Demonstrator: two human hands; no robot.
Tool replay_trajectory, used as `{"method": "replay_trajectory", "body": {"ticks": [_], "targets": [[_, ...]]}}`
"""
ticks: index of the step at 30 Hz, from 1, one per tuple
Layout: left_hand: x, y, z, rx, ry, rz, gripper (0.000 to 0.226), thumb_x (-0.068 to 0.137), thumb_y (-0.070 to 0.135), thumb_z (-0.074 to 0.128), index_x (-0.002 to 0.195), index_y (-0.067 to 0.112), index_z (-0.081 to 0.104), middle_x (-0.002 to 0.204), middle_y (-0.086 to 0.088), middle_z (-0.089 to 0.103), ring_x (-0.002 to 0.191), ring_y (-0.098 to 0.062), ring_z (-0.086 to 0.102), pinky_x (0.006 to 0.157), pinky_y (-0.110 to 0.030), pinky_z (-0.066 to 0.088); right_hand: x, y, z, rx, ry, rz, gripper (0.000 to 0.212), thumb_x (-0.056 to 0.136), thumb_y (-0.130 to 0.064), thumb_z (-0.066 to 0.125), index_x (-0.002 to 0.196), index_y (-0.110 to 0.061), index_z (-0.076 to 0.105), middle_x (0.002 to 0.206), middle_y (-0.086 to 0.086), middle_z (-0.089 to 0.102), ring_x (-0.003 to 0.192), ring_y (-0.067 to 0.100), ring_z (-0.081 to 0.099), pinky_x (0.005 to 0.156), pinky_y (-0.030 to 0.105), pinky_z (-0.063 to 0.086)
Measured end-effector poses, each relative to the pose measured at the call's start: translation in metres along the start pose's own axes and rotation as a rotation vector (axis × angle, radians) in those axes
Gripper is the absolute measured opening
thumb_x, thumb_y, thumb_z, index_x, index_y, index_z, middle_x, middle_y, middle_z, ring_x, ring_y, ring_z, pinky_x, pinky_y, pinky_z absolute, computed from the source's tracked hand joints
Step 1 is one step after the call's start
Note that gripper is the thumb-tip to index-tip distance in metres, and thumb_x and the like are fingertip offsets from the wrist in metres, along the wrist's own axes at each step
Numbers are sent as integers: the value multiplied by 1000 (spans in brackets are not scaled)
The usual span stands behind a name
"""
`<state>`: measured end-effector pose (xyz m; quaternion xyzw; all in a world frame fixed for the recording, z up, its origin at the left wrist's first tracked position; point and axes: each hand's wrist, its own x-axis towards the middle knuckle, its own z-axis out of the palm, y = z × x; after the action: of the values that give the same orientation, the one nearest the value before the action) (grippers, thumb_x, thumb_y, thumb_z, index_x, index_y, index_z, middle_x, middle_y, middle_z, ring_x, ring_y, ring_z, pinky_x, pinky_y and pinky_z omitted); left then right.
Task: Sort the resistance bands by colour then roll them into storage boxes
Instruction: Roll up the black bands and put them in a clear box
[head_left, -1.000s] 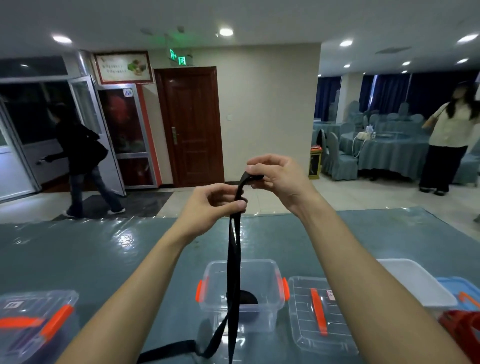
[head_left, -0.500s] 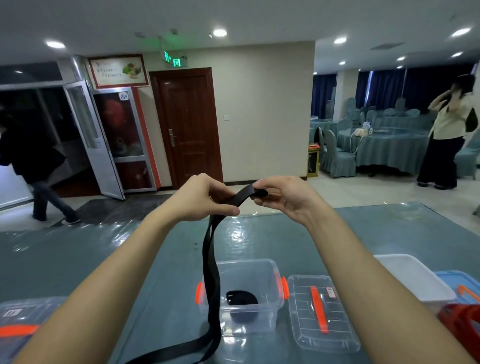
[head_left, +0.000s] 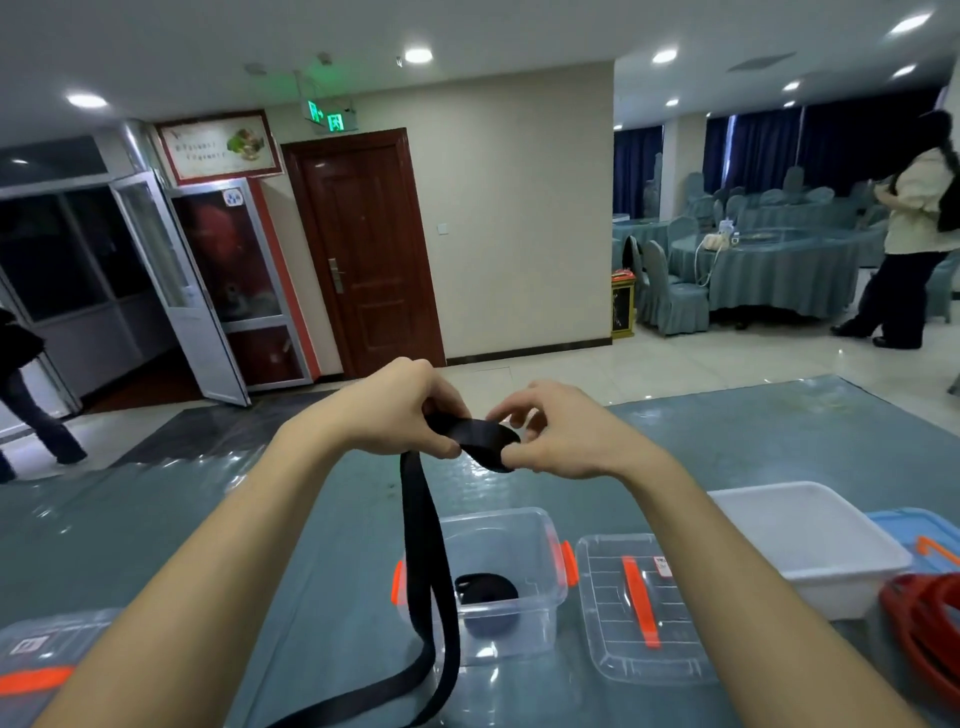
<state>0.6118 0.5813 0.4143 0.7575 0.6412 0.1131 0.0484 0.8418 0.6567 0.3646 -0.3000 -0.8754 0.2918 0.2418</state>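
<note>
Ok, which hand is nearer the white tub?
Right. The right hand pinches the rolled end of the black resistance band, raised up and left of the white tub. The left hand grips the same band farther left.

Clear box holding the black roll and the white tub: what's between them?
Head view: a clear lid with an orange handle lies flat between the clear box and the white tub. Nothing else sits there.

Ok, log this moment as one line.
phase: rolling | left hand: pinches long black resistance band | right hand: holds its coiled end | clear plastic storage box: rolled black band inside
</note>
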Motion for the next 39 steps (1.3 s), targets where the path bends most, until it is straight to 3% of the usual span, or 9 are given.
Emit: {"method": "replay_trajectory", "body": {"ticks": [5, 10, 13, 18, 21, 25, 32, 35, 39], "targets": [[2, 13, 3, 10, -30, 64, 23, 88, 32, 88, 111, 33, 84, 93, 13, 81, 88, -8, 75, 85, -42, 65, -10, 8, 20, 22, 24, -10, 45, 75, -48, 96, 113, -30, 80, 110, -3, 61, 77, 17, 72, 76, 41, 65], [-6, 17, 4, -168, 27, 128, 24, 92, 36, 88, 116, 33, 82, 102, 14, 82, 97, -8, 77, 91, -36, 64, -18, 19, 36, 445, 199, -14, 27, 79, -23, 97, 96, -13, 78, 107, 15, 69, 68, 29, 79, 74, 62, 63], [-15, 10, 12, -349, 86, 124, 36, 87, 36, 92, 120, 26, 82, 107, 10, 83, 102, -12, 80, 97, -38, 65, -25, 26, 35, 703, 276, 28, 30, 76, -15, 98, 97, -10, 77, 103, 31, 74, 69, 38, 79, 83, 53, 63], [-22, 7, 45, -530, 115, 66, 34, 84, 21, 95, 115, 18, 82, 102, -5, 83, 97, -29, 78, 98, -52, 61, -25, 31, 41, 886, 240, 66, 43, 76, -10, 96, 106, 5, 69, 86, 17, 77, 74, 39, 80, 99, 55, 60], [-23, 5, 52, -596, 174, 54, 28, 86, 19, 94, 112, 19, 83, 100, -6, 82, 91, -18, 75, 89, -38, 62, -26, 32, 48, 1040, 212, 41, 34, 81, 3, 88, 106, 6, 65, 91, 19, 77, 81, 39, 78, 99, 54, 62], [-23, 5, 53, -608, 186, 76, 31, 85, 19, 93, 115, 18, 83, 103, -1, 84, 96, -16, 79, 93, -28, 61, -26, 29, 58, 1229, 225, 30, 30, 85, 20, 72, 106, 1, 63, 91, 15, 72, 80, 32, 73, 84, 36, 65], [-20, 12, 74, -860, 327, 44, 45, 78, 19, 93, 121, 18, 82, 111, -6, 85, 106, -22, 81, 94, -28, 63, -31, 27, 84, 1617, 261, 37, 43, 75, 5, 79, 114, 2, 61, 111, 27, 75, 102, 34, 78, 91, 33, 64], [-24, 8, 76, -888, 329, -14, 42, 73, 13, 97, 113, 13, 80, 102, -11, 84, 93, -19, 81, 88, -26, 63, -37, 36, 91, 1369, 282, 85, 43, 73, -8, 90, 110, 0, 72, 107, 22, 80, 101, 33, 79, 91, 35, 65], [-30, 10, 71, -425, 200, -74, 41, 75, 12, 101, 101, 24, 72, 89, 4, 84, 82, -8, 80, 78, -20, 61, -45, 54, 77, 585, 259, 193, 52, 72, -32, 101, 120, -29, 80, 110, -4, 79, 81, 14, 75, 81, 36, 65]]}}
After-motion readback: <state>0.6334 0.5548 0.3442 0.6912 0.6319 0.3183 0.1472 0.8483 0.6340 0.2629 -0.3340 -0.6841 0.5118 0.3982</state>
